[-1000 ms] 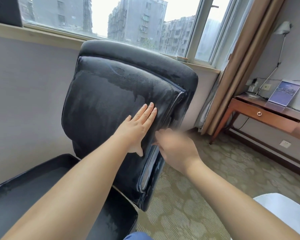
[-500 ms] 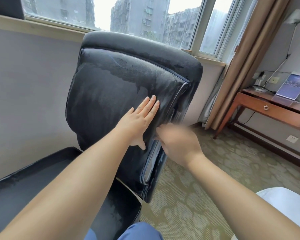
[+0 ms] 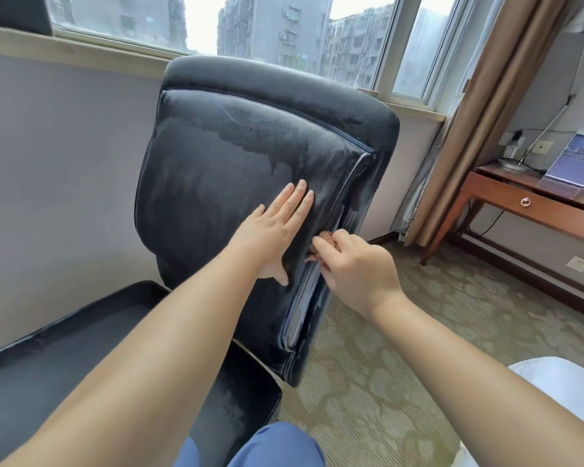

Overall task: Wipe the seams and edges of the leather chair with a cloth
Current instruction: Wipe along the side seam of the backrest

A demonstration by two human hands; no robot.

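A hotel-like room: patterned carpet [image 3: 402,382], wooden desk [image 3: 533,203] (display card [image 3: 575,158] on it), curtain [image 3: 479,106], high-rise window [image 3: 284,25].

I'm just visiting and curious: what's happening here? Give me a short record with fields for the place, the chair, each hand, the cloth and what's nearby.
Place: room with a window, a curtain and patterned carpet
Chair: black leather chair, its backrest streaked wet
Left hand: left hand pressed flat on the backrest, fingers straight
Right hand: right hand pinching a cloth at the backrest's right side seam
Cloth: small brownish cloth, mostly hidden by the fingers
Nearby: wooden desk with a drawer
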